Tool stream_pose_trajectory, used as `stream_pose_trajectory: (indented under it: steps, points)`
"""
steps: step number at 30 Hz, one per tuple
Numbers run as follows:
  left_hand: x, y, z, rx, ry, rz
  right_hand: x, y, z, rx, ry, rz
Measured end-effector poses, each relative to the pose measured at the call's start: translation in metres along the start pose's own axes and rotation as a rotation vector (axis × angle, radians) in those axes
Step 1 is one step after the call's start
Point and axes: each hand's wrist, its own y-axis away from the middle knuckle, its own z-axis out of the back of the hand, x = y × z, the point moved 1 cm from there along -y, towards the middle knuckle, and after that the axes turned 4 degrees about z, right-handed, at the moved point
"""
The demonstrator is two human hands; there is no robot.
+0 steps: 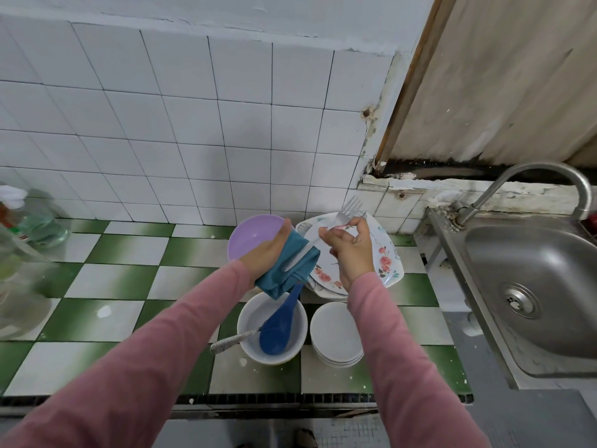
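Fork [343,214] is sitting diagonal above bench [129,279]: tines pointing up-right, handle running down-left into cloth [290,270]. Right hand [350,250] fingers are pinching its neck; left hand [265,250] is gripping cloth round the handle.

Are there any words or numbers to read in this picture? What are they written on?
No words or numbers can be read here.
Bottle at the left edge: a red patch, maybe a label, too blurred to read.
Plate: only pink flowers and leaves, no letters.
Fork, cloth, purple bowl, white bowl, sink: no writing shows.
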Motion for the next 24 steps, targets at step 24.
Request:
stream_pose_trajectory:
  steps: [24]
  points:
    - [0.011,-0.011,-0.022,-0.065,-0.305,-0.492,0.020,0.011,-0.024,-0.059,0.241,-0.203]
